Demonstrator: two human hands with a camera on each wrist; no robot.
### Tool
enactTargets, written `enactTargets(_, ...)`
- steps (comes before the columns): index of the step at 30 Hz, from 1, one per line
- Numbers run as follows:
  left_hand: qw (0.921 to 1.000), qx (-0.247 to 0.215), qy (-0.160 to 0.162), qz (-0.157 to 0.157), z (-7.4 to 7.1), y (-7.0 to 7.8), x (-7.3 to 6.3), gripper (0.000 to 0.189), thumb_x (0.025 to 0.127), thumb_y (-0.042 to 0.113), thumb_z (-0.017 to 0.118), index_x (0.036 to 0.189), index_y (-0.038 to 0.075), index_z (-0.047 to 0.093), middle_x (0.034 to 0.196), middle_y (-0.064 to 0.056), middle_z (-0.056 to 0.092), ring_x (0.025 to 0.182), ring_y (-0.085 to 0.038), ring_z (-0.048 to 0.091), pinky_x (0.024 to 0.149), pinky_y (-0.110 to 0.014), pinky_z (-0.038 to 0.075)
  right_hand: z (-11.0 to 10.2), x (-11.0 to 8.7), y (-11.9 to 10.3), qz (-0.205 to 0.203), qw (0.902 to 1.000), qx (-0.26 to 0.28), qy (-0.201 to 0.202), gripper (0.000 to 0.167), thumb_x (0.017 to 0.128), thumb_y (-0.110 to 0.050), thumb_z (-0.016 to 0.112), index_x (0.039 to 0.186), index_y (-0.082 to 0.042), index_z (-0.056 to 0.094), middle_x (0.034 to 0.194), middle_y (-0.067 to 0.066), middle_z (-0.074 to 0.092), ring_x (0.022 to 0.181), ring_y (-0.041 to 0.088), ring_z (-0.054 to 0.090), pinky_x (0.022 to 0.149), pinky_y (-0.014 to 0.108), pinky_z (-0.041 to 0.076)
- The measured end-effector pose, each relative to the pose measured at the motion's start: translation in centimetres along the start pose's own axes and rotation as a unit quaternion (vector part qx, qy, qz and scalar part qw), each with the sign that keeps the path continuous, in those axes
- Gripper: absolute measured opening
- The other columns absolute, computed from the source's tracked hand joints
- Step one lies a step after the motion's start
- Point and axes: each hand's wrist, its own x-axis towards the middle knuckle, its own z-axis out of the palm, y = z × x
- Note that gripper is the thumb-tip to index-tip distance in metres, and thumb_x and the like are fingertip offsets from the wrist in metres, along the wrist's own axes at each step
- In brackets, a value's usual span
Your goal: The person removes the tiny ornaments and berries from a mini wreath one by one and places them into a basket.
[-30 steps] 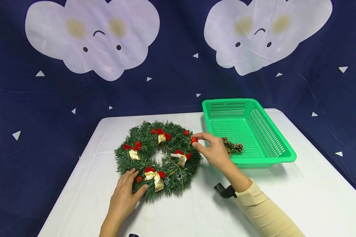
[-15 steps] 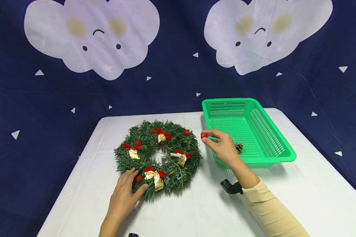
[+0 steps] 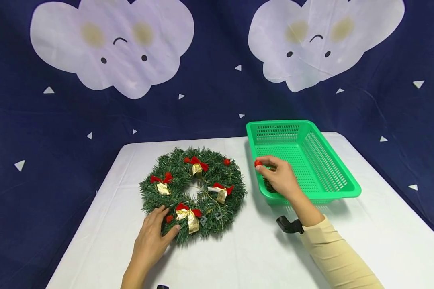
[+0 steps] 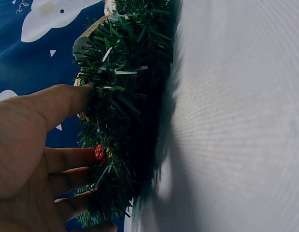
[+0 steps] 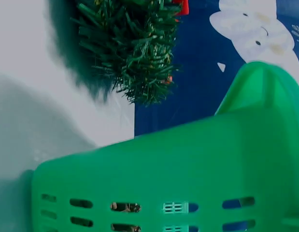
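Note:
A green tinsel wreath [image 3: 155, 162] lies on the white table with red-and-gold bows and several small red berries on it. My left hand [image 3: 152, 235] rests at its near left edge; in the left wrist view the fingers [image 4: 72, 158] reach fairly straight onto the greenery beside a red berry [image 4: 100, 153]. Between thumb and fingertips my right hand [image 3: 281, 176] pinches a small red ball [image 3: 258, 163] over the left rim of a green plastic basket [image 3: 349, 188]. Pine cones [image 3: 269, 186] in the basket are mostly hidden by that hand.
The basket's slotted wall [image 5: 163, 169] fills the lower right wrist view. A black curved piece [image 3: 288, 225] is at the right wrist. Behind the white table [image 3: 238, 261] hangs a dark blue cloth [image 3: 209, 116] with clouds.
My right hand has moved right with the red ball, away from the wreath's right edge to the basket's left rim. The left hand and the wreath have stayed put.

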Motion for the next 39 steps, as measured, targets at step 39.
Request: enactTargets(39,1.0000,0.002,0.003,-0.001,-0.1,0.1,-0.1,0.068,0.087,0.043,0.064,0.142,0.008,0.042,0.153,-0.012,0.033,0.142,-0.035,0.024,0.108,-0.061,0.030,-2.6,0.4,2.4,0.049,0.9980,-0.022,-0.035,0.036,0.091,-0.033,0.063,0.120,-0.012,0.063,0.115,0.013,0.067,0.108,0.031,0.062,0.086,0.045,0.053)
